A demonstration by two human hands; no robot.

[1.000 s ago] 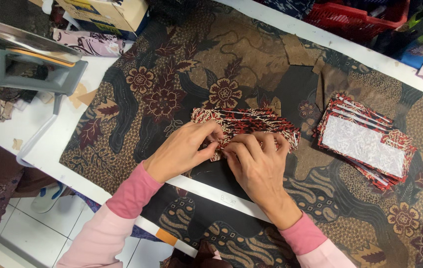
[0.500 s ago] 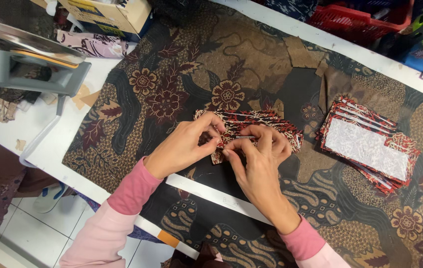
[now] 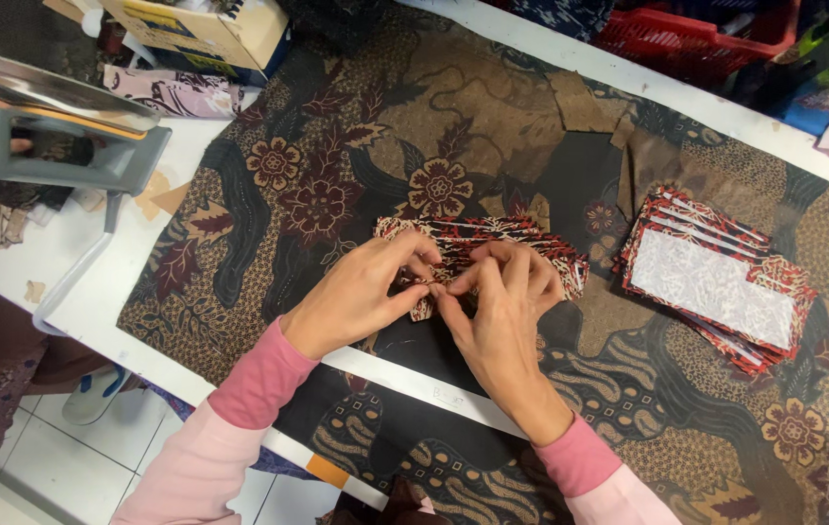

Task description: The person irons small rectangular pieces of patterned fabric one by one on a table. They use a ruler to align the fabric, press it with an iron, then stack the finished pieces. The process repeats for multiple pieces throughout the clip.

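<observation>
Red patterned fabric piece (image 3: 478, 248), pinched by both hands

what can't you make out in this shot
- Head view: the near edge of the red patterned piece, covered by the left hand and right hand.
- Lower sheets of the stack, hidden under its top sheet.
- Red basket, cut off by the top edge.
- Grey tool, cut by the left edge.
</observation>
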